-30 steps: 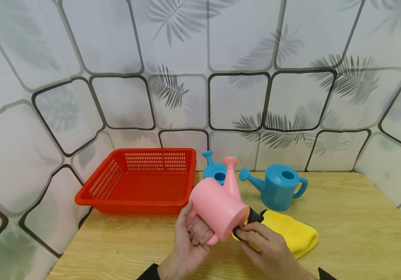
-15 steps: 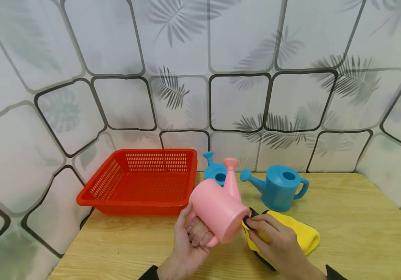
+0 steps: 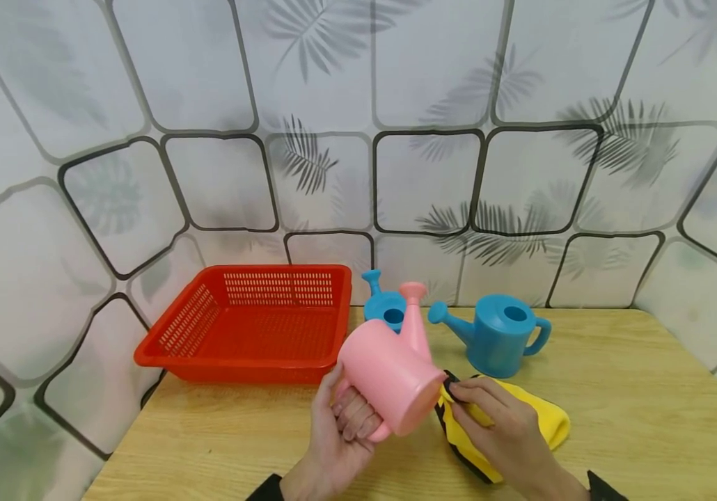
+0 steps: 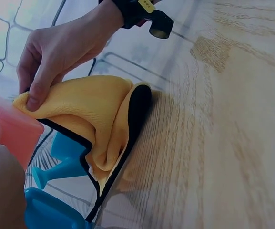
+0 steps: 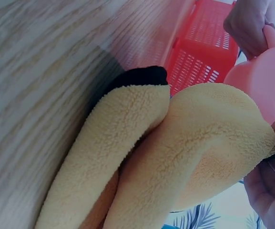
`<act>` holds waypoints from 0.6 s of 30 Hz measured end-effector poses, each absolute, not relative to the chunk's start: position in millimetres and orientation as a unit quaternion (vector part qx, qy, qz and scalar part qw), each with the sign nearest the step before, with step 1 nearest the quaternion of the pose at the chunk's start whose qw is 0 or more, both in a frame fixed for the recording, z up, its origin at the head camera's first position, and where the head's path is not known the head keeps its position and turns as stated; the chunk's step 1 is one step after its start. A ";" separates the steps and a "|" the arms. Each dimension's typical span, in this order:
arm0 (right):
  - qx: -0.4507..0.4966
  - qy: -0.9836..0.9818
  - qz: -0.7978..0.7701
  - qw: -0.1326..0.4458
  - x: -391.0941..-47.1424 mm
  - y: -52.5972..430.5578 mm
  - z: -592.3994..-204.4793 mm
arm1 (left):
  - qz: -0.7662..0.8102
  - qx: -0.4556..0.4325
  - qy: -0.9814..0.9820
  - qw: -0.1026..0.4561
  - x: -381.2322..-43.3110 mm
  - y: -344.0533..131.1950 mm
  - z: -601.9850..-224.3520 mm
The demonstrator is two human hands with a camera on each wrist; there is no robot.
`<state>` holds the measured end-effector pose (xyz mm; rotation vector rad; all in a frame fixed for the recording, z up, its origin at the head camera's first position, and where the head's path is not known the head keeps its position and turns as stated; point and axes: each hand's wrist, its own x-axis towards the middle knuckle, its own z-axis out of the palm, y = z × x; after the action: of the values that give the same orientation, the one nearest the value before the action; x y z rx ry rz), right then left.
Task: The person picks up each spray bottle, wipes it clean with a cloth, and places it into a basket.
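- Wood-grain tabletop [image 3: 634, 403] spread below.
- Your left hand [image 3: 336, 442] gripped the pink watering can [image 3: 390, 376] by its handle, near centre, tilted, perhaps to expose its base.
- Your right hand [image 3: 509, 428] pinched the yellow cloth [image 3: 549, 417] just right.

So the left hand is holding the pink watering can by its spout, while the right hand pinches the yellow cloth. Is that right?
Not quite: the left hand holds the pink watering can by its handle, not its spout, as the head view shows. The right hand does pinch the yellow cloth.
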<state>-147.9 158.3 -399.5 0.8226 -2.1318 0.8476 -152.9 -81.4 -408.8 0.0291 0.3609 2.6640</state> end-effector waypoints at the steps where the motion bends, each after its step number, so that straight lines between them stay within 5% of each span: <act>1: 0.315 -0.822 0.327 0.343 -147.9 158.3 -399.6 | 0.966 0.012 0.128 0.226 -153.0 -81.5 -408.6; 18: 0.349 -0.812 0.346 0.315 -147.2 152.7 -409.9 | 0.965 0.022 0.123 0.229 -152.2 -83.1 -407.8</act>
<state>-147.2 152.7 -409.9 0.9199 -2.1388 0.9105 -152.2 -83.1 -407.8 0.0608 0.3388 2.6567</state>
